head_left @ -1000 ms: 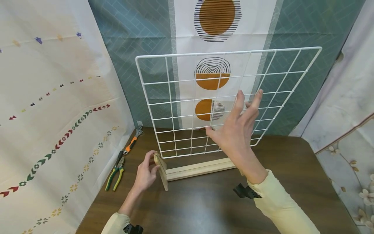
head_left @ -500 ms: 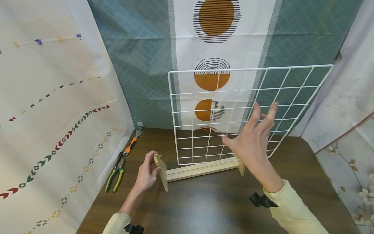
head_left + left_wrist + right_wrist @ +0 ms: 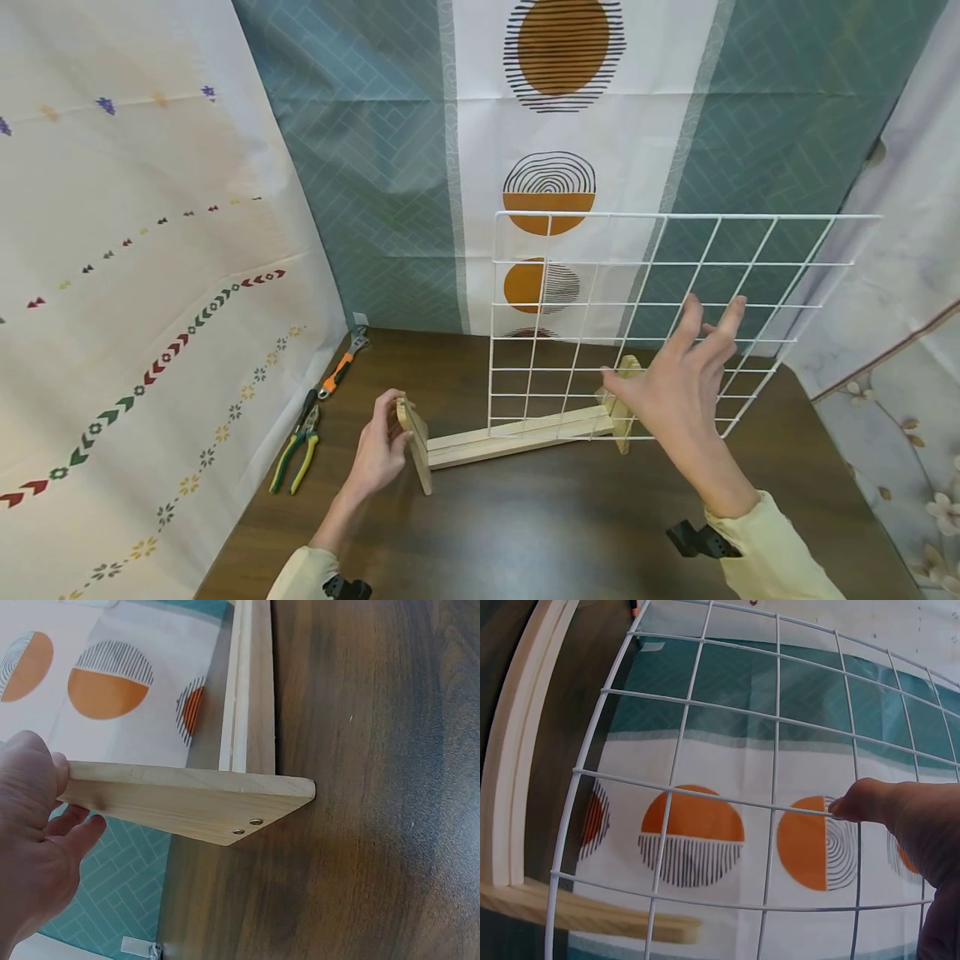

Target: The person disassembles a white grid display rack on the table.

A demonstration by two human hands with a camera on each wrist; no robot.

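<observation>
A white wire grid (image 3: 675, 216) stands upright over the right end of a wooden base (image 3: 517, 435). Its lower left corner is at the base's slotted rail, and the rest overhangs to the right. My right hand (image 3: 675, 392) holds the grid low on its near side, thumb out to the left and two fingers straight up along the wires. In the right wrist view a fingertip (image 3: 847, 806) touches a wire of the grid (image 3: 775, 715). My left hand (image 3: 375, 454) grips the base's left end foot (image 3: 187, 799), its thumb (image 3: 37, 765) on the top corner.
Green-handled pliers (image 3: 296, 446) and an orange-handled wrench (image 3: 341, 362) lie at the left edge of the dark brown table (image 3: 525, 533). Patterned cloth hangs close around the back and both sides. The base's right foot (image 3: 622, 400) stands behind my right hand.
The grid has slid to the right along the base rail and sunk lower in view, my right hand moving with it. My left hand has stayed on the left foot.
</observation>
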